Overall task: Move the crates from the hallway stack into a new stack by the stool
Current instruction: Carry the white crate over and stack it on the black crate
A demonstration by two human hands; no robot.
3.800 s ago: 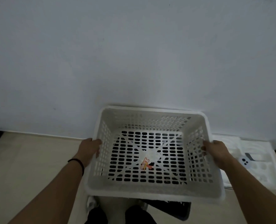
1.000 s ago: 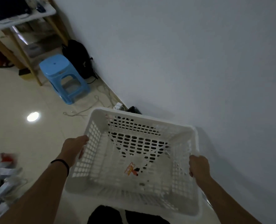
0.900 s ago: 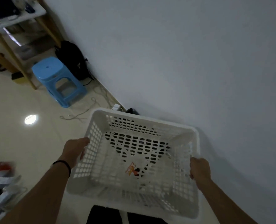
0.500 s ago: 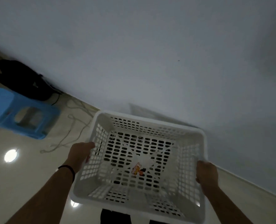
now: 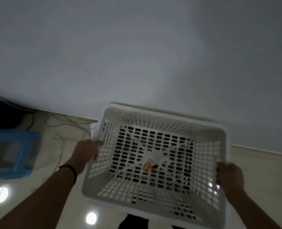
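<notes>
I carry a white perforated plastic crate (image 5: 209, 164) in front of me, above the floor and close to the wall. My left hand (image 5: 85, 152) grips its left rim and my right hand (image 5: 228, 177) grips its right rim. A small orange and red sticker (image 5: 148, 166) lies on the crate's bottom. The blue plastic stool (image 5: 9, 154) stands on the floor at the left edge, blurred.
A pale wall (image 5: 137, 55) fills the upper view, meeting the glossy floor (image 5: 42, 184) along a skirting line. Loose cables (image 5: 66, 129) trail on the floor between stool and crate. A black bag (image 5: 1, 116) sits by the wall behind the stool.
I have turned and moved along the wall with the crate in both hands. The stool has slid from the upper left to the left edge and looks nearer.
</notes>
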